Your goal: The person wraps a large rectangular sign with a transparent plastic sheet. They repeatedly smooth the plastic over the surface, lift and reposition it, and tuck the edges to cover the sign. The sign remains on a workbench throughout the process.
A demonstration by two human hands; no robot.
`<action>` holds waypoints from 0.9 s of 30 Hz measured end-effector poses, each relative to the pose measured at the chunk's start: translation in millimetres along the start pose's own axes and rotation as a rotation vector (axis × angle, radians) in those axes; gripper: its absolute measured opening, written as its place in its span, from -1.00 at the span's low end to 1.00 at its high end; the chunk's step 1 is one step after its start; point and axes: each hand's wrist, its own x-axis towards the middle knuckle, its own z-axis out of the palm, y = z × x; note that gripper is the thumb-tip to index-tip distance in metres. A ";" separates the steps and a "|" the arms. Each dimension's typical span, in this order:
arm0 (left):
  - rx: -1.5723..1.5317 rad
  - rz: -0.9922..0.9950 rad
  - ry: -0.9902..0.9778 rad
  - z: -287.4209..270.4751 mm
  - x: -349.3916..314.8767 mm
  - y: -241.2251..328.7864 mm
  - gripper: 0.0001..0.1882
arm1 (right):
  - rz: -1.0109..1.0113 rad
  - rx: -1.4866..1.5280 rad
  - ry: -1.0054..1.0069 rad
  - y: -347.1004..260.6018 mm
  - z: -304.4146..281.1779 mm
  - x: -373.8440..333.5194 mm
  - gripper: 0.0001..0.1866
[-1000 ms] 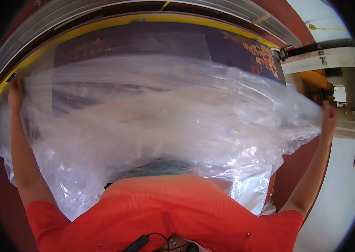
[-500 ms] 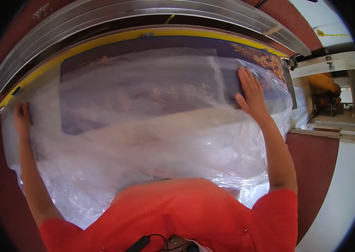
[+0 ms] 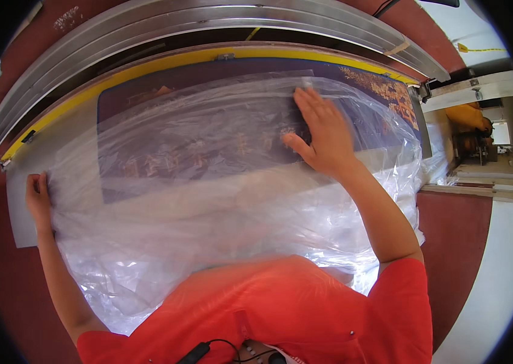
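Observation:
A wide sheet of clear plastic film [image 3: 208, 218] lies wrinkled over a dark purple panel [image 3: 141, 79] with gold pictures and characters. Beneath the panel is a pale grey sheet [image 3: 21, 221], bare at its left end. My left hand [image 3: 39, 200] is at the film's left edge, fingers curled and closed on it. Flat on top of the film, right of the panel's middle, rests my right hand [image 3: 328, 133] with its thumb spread from the fingers. Through the film the panel's lower edge shows only hazily.
Along the far side runs a yellow strip [image 3: 177, 60] with small metal clips, and behind it a long silver metal rail [image 3: 220, 17]. A white frame bar [image 3: 472, 91] stands at the right. Dark red floor [image 3: 453, 230] shows on both sides.
My right hand has slid left across the film. The left hand has come nearer to me and slightly right, and the film's left edge has shifted right, baring more grey sheet.

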 end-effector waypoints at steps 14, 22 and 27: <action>-0.029 -0.046 -0.051 -17.7 -17.3 -10.8 -0.80 | 0.210 -0.001 0.132 16.6 10.5 33.2 -0.68; -0.876 -0.430 -0.118 -77.6 -42.4 -45.8 -0.86 | 0.343 0.198 0.278 34.2 24.7 43.1 -0.85; -0.990 -0.372 -0.158 -93.9 -43.7 -23.7 -0.83 | 0.212 0.148 0.390 33.4 29.7 39.2 -0.86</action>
